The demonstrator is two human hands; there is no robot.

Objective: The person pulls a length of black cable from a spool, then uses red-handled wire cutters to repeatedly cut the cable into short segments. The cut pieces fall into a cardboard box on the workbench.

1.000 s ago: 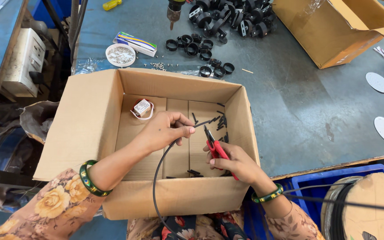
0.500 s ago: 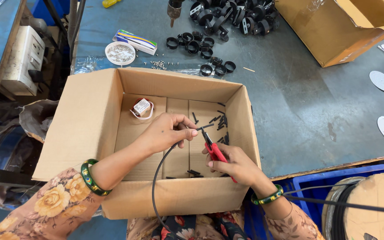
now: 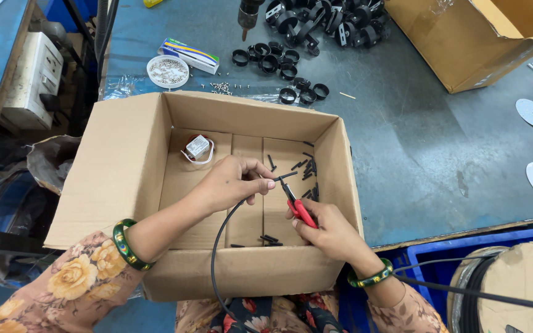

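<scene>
Workbench (image 3: 414, 160), grey-blue metal, with an open cardboard box (image 3: 118, 160) at its near edge, both hands working over the box. Second, larger cardboard box (image 3: 464, 43) at the far right, flaps up. Cable reel (image 3: 513, 290) with cardboard faces at lower right, beside a blue crate (image 3: 464, 246).

Change over the last second: the cutters were held apart from the cable end; now their nose is closed in on the tip, right at the left fingertips. My reading is that another short piece is about to be snipped off into the box.

Left hand (image 3: 229, 182) pinches the black cable (image 3: 217, 259) near its end, fingers narrow around it; cable loops down toward the lap. Right hand (image 3: 331, 231) wrapped around the red-handled cutters (image 3: 297, 206), grip tight.

Packages: small flat carton (image 3: 189, 55), long, white with blue and yellow stripes, beyond the box; round white tub (image 3: 168, 71) of small screws next to it. Black plastic rings (image 3: 279, 58) scattered behind. Short black cut pieces (image 3: 306, 166) lie on the box floor, with a small white block (image 3: 197, 147).
</scene>
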